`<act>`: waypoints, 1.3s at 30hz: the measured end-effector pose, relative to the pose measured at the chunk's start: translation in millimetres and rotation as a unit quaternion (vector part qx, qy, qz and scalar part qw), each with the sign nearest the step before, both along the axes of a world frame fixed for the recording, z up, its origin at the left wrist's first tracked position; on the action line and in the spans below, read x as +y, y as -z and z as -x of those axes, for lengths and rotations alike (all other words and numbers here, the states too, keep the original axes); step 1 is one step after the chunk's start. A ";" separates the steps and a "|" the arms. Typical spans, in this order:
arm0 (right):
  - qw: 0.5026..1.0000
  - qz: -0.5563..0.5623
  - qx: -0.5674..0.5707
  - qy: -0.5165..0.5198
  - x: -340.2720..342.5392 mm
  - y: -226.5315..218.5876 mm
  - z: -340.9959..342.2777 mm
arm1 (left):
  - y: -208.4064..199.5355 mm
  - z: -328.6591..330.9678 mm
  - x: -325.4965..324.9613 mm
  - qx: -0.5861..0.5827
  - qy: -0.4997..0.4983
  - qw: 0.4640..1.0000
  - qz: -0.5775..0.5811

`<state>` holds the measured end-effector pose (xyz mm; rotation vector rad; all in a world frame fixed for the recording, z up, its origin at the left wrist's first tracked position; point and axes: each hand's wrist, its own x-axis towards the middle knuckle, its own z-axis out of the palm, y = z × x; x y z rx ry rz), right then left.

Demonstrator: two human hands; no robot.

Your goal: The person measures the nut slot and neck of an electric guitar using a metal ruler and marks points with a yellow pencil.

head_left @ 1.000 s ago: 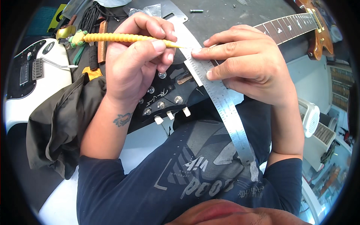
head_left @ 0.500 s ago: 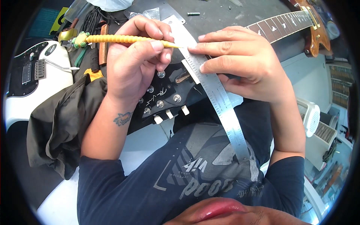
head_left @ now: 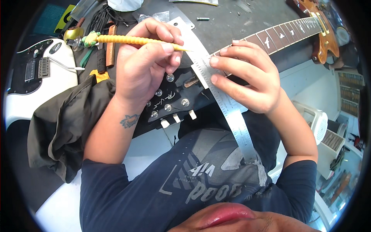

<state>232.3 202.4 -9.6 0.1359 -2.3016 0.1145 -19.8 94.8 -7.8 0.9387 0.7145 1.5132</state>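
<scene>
My left hand is closed around a yellow ridged pen with a green figure on its top end. The pen's tip is at the upper part of a long metal ruler. That ruler slants across the black headstock of a guitar, its lower end close to my shirt. My right hand has its fingers spread, with fingertips at the ruler's right edge; its thumb is hidden. A pale strip lies partly under the ruler. Metal posts and white tuner buttons show on the headstock.
The inlaid fretboard runs up right to a brown guitar body. On the left lie a white and black guitar, dark cloth, cables and tools. A small screw sits on the dark bench.
My right hand has loosened, its fingers drawing back toward the ruler's right edge and curving more. My left hand still holds the pen in nearly the same place. The view has shifted slightly.
</scene>
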 end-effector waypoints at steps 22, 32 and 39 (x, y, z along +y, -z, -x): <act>0.992 0.067 0.069 0.084 -19.9 19.9 10.7 | -1.1 1.4 -0.9 -0.006 -0.002 1.000 0.012; 0.993 0.057 0.074 0.077 -18.8 23.0 8.2 | -1.1 1.8 0.2 0.001 -0.003 1.000 0.014; 0.993 0.055 0.069 0.083 -18.4 24.3 6.8 | -0.4 2.3 0.4 0.001 0.000 1.000 0.010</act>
